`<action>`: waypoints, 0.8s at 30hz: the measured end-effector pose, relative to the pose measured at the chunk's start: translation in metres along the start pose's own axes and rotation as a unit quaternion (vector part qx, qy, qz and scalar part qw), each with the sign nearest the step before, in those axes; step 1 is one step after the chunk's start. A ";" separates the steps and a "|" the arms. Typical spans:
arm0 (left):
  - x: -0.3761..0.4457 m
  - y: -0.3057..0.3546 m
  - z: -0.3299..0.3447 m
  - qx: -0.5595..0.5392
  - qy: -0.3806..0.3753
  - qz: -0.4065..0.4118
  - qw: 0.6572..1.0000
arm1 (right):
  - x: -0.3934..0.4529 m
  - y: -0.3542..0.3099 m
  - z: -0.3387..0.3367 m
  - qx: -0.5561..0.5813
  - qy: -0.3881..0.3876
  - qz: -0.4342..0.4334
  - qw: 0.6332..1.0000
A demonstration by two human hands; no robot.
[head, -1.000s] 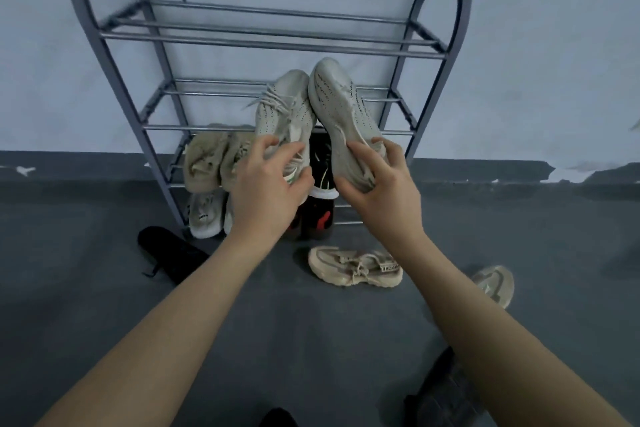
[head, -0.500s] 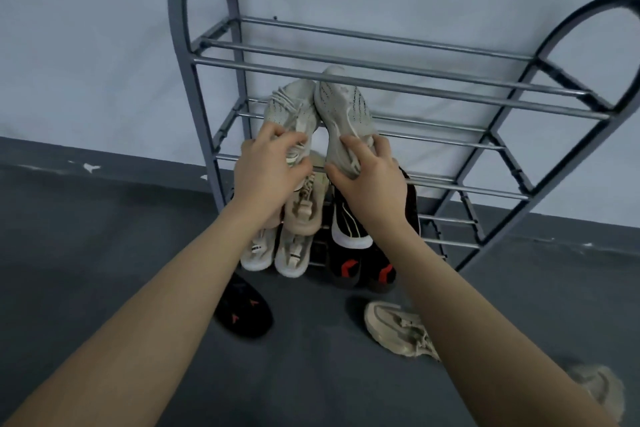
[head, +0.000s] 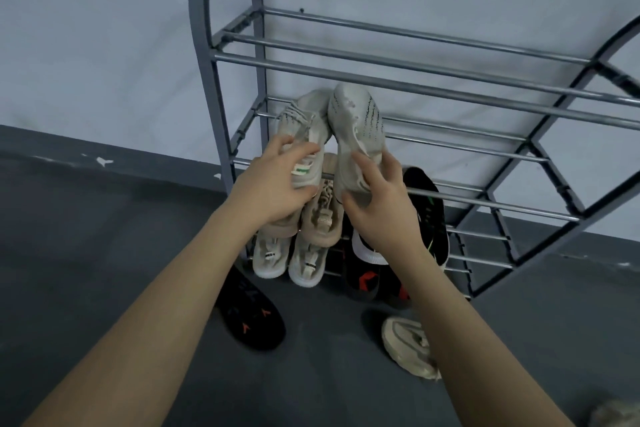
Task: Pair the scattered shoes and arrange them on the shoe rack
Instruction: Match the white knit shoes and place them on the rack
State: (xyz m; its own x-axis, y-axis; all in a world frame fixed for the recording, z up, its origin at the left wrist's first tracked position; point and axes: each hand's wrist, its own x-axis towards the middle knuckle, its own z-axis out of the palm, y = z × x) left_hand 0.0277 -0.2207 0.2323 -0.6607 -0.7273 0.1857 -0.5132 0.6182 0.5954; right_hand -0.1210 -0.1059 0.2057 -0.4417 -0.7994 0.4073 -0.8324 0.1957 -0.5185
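Observation:
My left hand [head: 273, 187] grips a pale grey knit sneaker [head: 304, 125] by its heel, toe pointing up toward the rack. My right hand [head: 377, 204] holds the matching grey sneaker [head: 356, 125], its speckled side showing. Both shoes are at the left end of the grey metal shoe rack [head: 415, 73], at its second tier. Below them sit beige sneakers [head: 322, 218], a whitish pair [head: 291, 260] and black shoes with red marks [head: 363, 281] on the lower tiers. A black shoe [head: 252, 315] and a beige sneaker [head: 412, 347] lie on the floor.
The rack stands against a pale wall with a dark baseboard. Its top tier and the right side of each tier hold nothing. Another pale shoe [head: 616, 412] shows at the bottom right corner. The floor is dark grey.
My view has moved closer and shifted so the rack sits further right. Both hands carried the grey pair up and forward to the rack's second tier.

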 end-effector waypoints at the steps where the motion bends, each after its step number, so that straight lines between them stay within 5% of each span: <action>1: -0.003 -0.001 0.002 -0.004 0.018 0.009 1.000 | 0.000 0.000 0.000 -0.002 0.003 -0.003 1.000; 10: -0.007 -0.006 0.007 -0.048 0.163 0.049 0.984 | 0.006 -0.013 0.010 0.021 0.060 -0.014 0.998; 24: 0.011 -0.017 0.001 0.040 0.086 0.049 0.994 | 0.019 -0.022 0.029 -0.052 0.085 -0.029 0.995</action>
State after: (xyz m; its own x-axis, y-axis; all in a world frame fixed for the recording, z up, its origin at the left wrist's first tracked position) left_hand 0.0288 -0.2391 0.2231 -0.6094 -0.6989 0.3743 -0.4976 0.7047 0.5058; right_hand -0.1012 -0.1414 0.2034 -0.4349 -0.7056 0.5595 -0.8842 0.2170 -0.4136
